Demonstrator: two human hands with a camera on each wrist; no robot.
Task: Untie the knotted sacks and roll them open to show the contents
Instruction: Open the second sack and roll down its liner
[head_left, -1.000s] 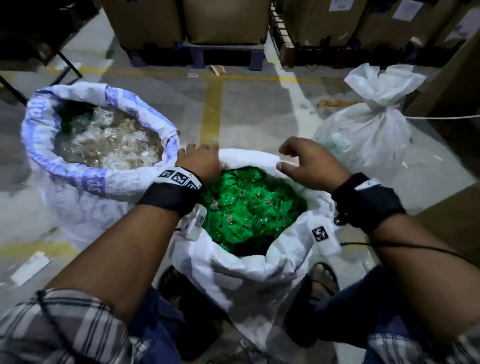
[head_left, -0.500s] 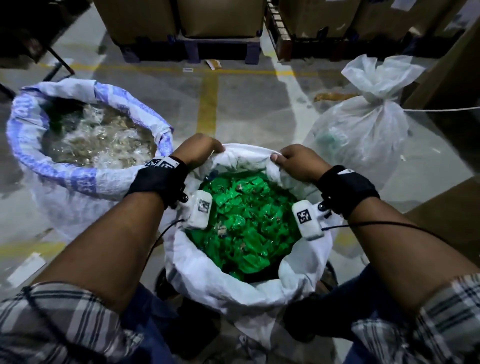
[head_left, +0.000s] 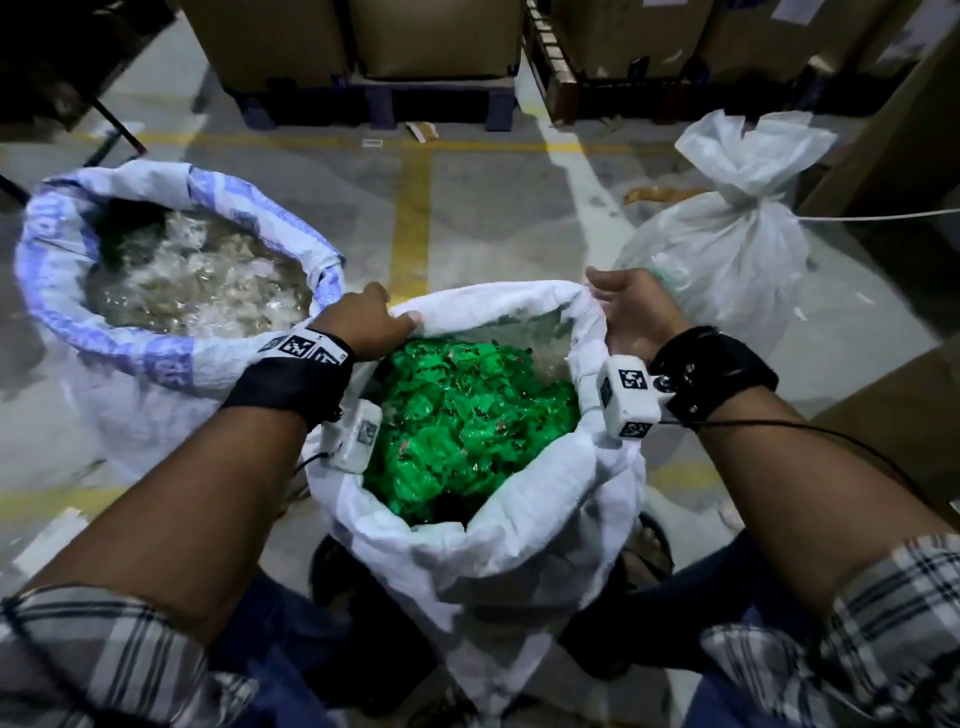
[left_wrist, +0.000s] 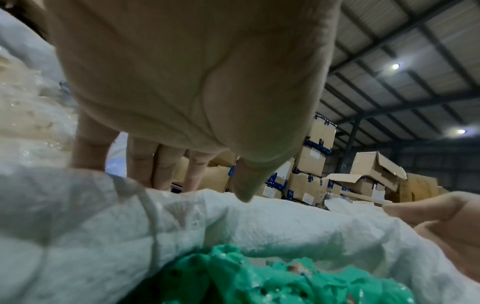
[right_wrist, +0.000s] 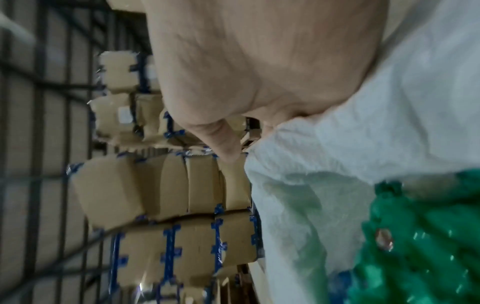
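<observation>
White woven sack (head_left: 483, 551), centre of the concrete floor (head_left: 467, 208), standing between the person's knees: mouth open, filled with green wrapped pieces (head_left: 467, 415) nearly to the rim. Left hand (head_left: 363, 322) grips the far-left rim, fingers curled over the outside of the fabric and thumb laid along the edge (the left wrist view shows the fingers (left_wrist: 140, 162) hooked behind the rim). Right hand (head_left: 631, 312) pinches the far-right rim, cloth gathered in the closed fingers. Second sack (head_left: 156, 358), white with blue printing, just to the left and touching the first: top rolled down in a thick cuff, pale shiny contents showing. Third sack (head_left: 727, 254), translucent white plastic, behind and to the right: neck knotted, a white cord (head_left: 883, 215) running off to the right. Cardboard boxes (head_left: 431, 36) on pallets line the far side.
</observation>
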